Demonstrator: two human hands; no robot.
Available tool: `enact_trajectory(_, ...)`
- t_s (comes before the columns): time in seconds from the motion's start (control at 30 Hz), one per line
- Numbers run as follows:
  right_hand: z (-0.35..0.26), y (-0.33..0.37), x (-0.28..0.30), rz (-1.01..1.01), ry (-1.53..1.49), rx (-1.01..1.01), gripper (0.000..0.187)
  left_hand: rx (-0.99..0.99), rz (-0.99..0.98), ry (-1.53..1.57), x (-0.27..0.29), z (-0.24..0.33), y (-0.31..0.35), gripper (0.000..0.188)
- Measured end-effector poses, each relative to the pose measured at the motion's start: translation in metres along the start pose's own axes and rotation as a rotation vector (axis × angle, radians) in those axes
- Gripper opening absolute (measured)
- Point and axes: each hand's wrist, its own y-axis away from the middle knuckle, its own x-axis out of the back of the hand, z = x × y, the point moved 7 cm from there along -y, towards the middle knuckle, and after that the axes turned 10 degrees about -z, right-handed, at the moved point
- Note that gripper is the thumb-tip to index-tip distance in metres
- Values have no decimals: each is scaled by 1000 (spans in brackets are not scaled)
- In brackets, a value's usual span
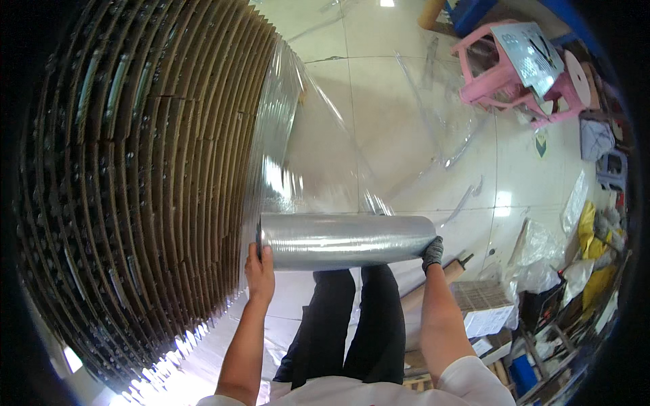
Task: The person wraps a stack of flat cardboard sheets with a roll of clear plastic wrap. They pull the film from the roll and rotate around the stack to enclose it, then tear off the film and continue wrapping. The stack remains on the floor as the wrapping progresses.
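A large roll of clear stretch film (349,241) lies crosswise in front of my legs, held off the floor at both ends. My left hand (259,274), bare, grips its left end, with some fingers hidden behind the roll. At the right end, my right hand (433,254) is closed around the tip in a grey glove. From the roll a sheet of pulled-out film (279,122) runs forward and clings to the side of a tall stack of brown cardboard (169,162) on the left. My left hand is close beside that stack.
Pink plastic stools (494,84) stand at the far right, a pale printed sheet on top. Strips of loose film (464,145) lie on the tiled floor. Crumpled clear plastic (538,247), a yellow bag (588,230) and a carton (484,308) crowd the right side. A tube (457,269) lies behind my right hand.
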Motion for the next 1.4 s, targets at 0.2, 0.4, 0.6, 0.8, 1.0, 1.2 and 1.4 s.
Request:
enact_trajectory(0.2, 97, 80, 24, 34, 44, 55, 68, 7, -7, 45, 28, -116, 77, 61)
enact_trajectory(0.4, 240, 155, 16, 70, -102, 33, 72, -48, -20, 69, 73, -250, 131, 64)
enact_trajectory(0.6, 356, 222, 18, -53, -111, 79, 70, -100, -54, 36, 119, -346, 206, 63)
enact_trajectory(0.8, 439, 254, 54, 56, -341, 176, 48, -259, -15, -64, 124, -400, 250, 60)
enact_trajectory(1.0, 616, 267, 60, 27, -681, 227, 50, -647, -106, -35, 124, -449, 303, 58)
enact_trajectory(1.2, 851, 252, 4, 126, -698, 34, 61, -764, -210, -128, 86, -568, 321, 55)
enact_trajectory(1.4, 1088, 229, -162, 118, -919, -192, 60, -885, -406, -365, 48, -690, 264, 55)
